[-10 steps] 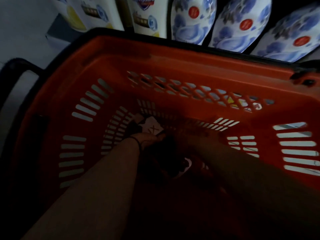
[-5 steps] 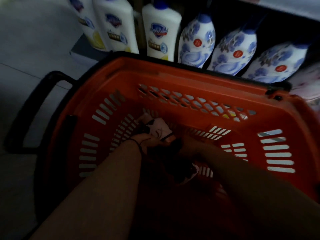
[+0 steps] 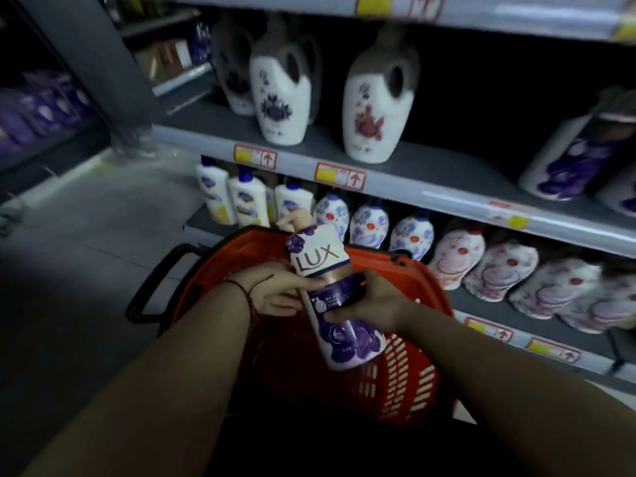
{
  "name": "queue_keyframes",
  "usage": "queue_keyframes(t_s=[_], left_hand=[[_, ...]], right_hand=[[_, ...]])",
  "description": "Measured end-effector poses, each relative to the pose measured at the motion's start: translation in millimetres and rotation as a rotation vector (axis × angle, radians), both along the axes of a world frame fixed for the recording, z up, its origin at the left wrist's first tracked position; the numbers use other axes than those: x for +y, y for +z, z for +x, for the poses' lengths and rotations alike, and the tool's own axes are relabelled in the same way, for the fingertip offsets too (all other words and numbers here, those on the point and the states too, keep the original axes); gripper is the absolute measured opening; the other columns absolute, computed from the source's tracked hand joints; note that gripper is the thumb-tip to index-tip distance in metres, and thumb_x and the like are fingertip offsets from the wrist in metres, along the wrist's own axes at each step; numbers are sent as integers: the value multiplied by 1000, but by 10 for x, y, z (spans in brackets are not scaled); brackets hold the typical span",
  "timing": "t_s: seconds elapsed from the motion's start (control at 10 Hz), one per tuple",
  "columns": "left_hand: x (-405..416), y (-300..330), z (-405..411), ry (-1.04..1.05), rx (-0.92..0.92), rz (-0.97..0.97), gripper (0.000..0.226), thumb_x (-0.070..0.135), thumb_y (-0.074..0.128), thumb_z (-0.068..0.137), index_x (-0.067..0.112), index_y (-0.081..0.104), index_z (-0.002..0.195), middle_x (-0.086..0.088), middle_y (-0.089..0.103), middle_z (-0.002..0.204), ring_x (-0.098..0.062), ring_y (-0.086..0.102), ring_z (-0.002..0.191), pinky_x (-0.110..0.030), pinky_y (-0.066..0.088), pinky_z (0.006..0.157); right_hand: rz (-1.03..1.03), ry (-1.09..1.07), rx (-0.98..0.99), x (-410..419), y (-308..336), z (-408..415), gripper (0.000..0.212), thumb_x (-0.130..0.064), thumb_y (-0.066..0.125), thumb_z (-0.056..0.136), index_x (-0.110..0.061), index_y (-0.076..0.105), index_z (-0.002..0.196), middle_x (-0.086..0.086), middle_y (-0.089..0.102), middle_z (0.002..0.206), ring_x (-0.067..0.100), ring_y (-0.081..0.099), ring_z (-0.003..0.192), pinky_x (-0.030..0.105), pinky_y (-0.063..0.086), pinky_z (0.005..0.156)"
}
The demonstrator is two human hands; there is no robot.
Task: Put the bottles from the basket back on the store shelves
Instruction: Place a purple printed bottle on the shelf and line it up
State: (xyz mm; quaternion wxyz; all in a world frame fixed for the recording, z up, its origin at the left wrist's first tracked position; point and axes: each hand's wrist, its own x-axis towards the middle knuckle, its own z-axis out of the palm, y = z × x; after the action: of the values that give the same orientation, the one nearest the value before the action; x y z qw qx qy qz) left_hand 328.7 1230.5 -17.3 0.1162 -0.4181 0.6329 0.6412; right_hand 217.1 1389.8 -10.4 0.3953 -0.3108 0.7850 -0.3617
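A white and purple LUX bottle [image 3: 339,325] with a boxed white label near its top is held above the red basket [image 3: 406,370], tilted away from me. My left hand [image 3: 275,290] grips its left side at the middle. My right hand [image 3: 375,301] wraps its right side at the same height. Both forearms reach in from the bottom of the view. The basket's inside is dark and mostly hidden under my arms.
Store shelves stand ahead and right. The middle shelf [image 3: 430,173] carries tall white bottles [image 3: 280,98] and a purple bottle [image 3: 578,156]. The low shelf holds blue-flowered bottles [image 3: 370,223] and pink ones [image 3: 499,270]. The basket's black handle [image 3: 155,284] sticks out left over grey floor.
Both hands were deep inside the basket; now they have lifted the LUX bottle up above its rim. My view has risen from the basket to the shelves.
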Motion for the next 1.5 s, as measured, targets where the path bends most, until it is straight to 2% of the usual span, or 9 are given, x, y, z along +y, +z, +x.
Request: queue_keyframes(t_s=[0.2, 0.5, 0.7, 0.9, 1.0, 1.1, 1.2, 1.3, 1.5], left_hand=[[627, 698, -599, -29, 287, -8, 30, 38, 77, 75, 26, 63, 99, 2, 67, 102, -22, 62, 96, -40, 51, 85], [1157, 1140, -1781, -91, 503, 68, 58, 17, 79, 73, 13, 57, 126, -7, 73, 104, -22, 70, 93, -36, 57, 77], [1052, 1256, -2534, -8, 645, 54, 18, 5, 67, 85, 19, 64, 96, 0, 73, 90, -12, 69, 79, -22, 54, 57], [753, 1240, -3113, 55, 748, 12, 34, 1, 66, 84, 14, 60, 115, 0, 70, 105, -13, 66, 91, -25, 55, 69], [635, 1194, -3361, 92, 784, -41, 36, 5, 71, 81, 3, 57, 114, -10, 65, 120, -19, 65, 101, -28, 54, 74], [602, 1071, -3510, 81, 865, -64, 19, -1, 68, 82, 10, 62, 97, -4, 70, 103, -11, 70, 87, -24, 56, 69], [620, 873, -3573, 67, 971, -31, 23, -5, 63, 84, 13, 59, 97, -2, 65, 110, -12, 64, 103, -31, 50, 90], [584, 715, -3565, -13, 1051, -126, 24, -3, 61, 86, 15, 57, 101, 8, 66, 108, -6, 62, 107, -20, 50, 90], [502, 413, -3415, -322, 909, -362, 83, -4, 72, 77, 29, 33, 142, 26, 55, 119, 11, 58, 108, -10, 50, 84]], right_hand=[[-213, -334, -42, 645, 550, -315, 63, -28, 91, 55, -18, 56, 106, -2, 71, 97, 16, 70, 88, 37, 57, 87], [-411, -665, -105, 1188, 1035, -1169, 62, -30, 90, 55, -14, 60, 107, 9, 72, 97, 24, 73, 83, 40, 60, 77], [-502, -668, -56, 982, 1215, -1965, 33, -17, 85, 66, -20, 58, 84, 4, 70, 87, 22, 71, 79, 36, 59, 76], [-494, -576, -13, 679, 1155, -2600, 61, -11, 86, 64, -9, 57, 118, 8, 70, 105, 20, 71, 87, 28, 59, 69], [-497, -559, 52, 578, 1126, -2846, 63, -12, 86, 65, -9, 52, 118, 8, 67, 110, 21, 68, 95, 35, 59, 79], [-536, -600, 88, 491, 987, -2991, 63, -10, 85, 64, -10, 48, 116, 8, 63, 113, 24, 65, 102, 44, 56, 88], [-620, -597, 124, 469, 765, -3026, 61, -8, 83, 68, -16, 45, 115, 3, 62, 114, 17, 63, 104, 42, 55, 91], [-668, -531, 210, 502, 574, -3018, 65, -16, 81, 72, -22, 43, 123, -5, 62, 118, 6, 63, 105, 35, 55, 92], [-502, -463, 574, 602, 375, -2907, 90, -32, 80, 72, -31, 26, 144, -13, 59, 125, 3, 57, 112, 16, 43, 92]])
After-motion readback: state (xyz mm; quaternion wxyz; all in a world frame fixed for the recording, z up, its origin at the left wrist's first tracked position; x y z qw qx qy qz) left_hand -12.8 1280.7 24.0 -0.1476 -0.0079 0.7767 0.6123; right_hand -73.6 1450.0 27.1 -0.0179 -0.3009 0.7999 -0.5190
